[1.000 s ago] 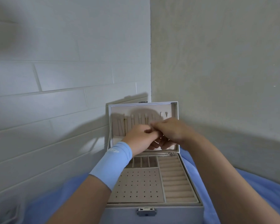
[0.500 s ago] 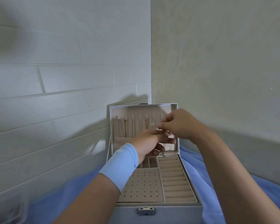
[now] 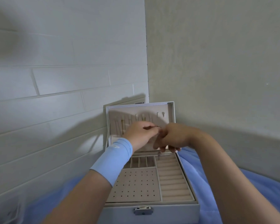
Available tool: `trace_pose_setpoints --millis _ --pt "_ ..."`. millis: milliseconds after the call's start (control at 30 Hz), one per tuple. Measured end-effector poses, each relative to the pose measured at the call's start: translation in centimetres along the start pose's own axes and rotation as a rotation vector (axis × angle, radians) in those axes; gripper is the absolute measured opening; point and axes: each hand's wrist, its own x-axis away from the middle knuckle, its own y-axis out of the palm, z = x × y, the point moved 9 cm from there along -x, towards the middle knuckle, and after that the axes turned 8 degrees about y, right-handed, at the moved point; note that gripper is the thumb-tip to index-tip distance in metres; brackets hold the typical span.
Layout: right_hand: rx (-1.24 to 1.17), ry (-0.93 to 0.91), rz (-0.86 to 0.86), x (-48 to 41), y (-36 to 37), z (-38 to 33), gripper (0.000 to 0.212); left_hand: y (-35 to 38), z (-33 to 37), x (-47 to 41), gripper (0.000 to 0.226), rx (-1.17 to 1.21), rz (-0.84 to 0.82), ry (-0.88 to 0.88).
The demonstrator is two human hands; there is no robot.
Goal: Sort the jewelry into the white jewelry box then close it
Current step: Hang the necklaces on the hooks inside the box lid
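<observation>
The white jewelry box (image 3: pixel 152 212) stands open on blue cloth, its lid (image 3: pixel 170 110) upright against the wall corner. Inside are a beige earring panel with holes, ring rolls on the right and small compartments behind. My left hand (image 3: pixel 141 135), with a blue wristband, pinches one end of a thin necklace (image 3: pixel 159 155) in front of the lid's hooks. My right hand (image 3: pixel 173 138) holds the same chain beside it, fingers curled down. A short length of chain with a pendant dangles below the hands over the tray. Several hooks in the lid are hidden behind my hands.
Blue cloth (image 3: pixel 252 186) covers the surface around the box. A white brick-pattern wall (image 3: pixel 55 94) rises on the left and a plain wall (image 3: pixel 217 62) on the right, meeting just behind the lid. A metal clasp (image 3: pixel 142 210) sits on the box front.
My right hand dropped from the lid's upper hooks to level with my left hand. The left hand rose slightly, and the chain now dangles below both hands.
</observation>
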Motion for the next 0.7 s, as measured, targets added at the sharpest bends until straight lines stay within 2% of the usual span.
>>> trace_pose_setpoints --millis 133,267,367,533,633,700 --pt "-0.051 -0.034 0.143 0.8 -2.7 -0.1 0.014 -0.4 -0.4 -0.5 0.035 -0.139 -0.002 0.011" --pt "-0.167 -0.109 0.368 1.3 -5.2 -0.6 0.02 0.5 -1.6 -0.5 0.028 -0.327 -0.068 0.006" --pt "-0.166 -0.117 0.472 1.0 -5.9 -0.5 0.027 1.4 -1.6 -0.4 0.028 -0.531 -0.12 0.041" --pt "-0.104 -0.117 0.552 0.4 -5.5 -0.5 0.024 1.9 -1.3 -0.7 0.031 -0.738 -0.179 0.049" --pt "0.033 -0.081 0.486 -0.4 -4.3 -0.3 0.014 1.6 -1.0 -0.9 0.029 -0.748 -0.156 0.058" --pt "0.124 -0.037 0.444 -0.8 -3.8 0.2 0.015 1.6 -1.1 -1.0 0.029 -0.716 -0.157 0.048"
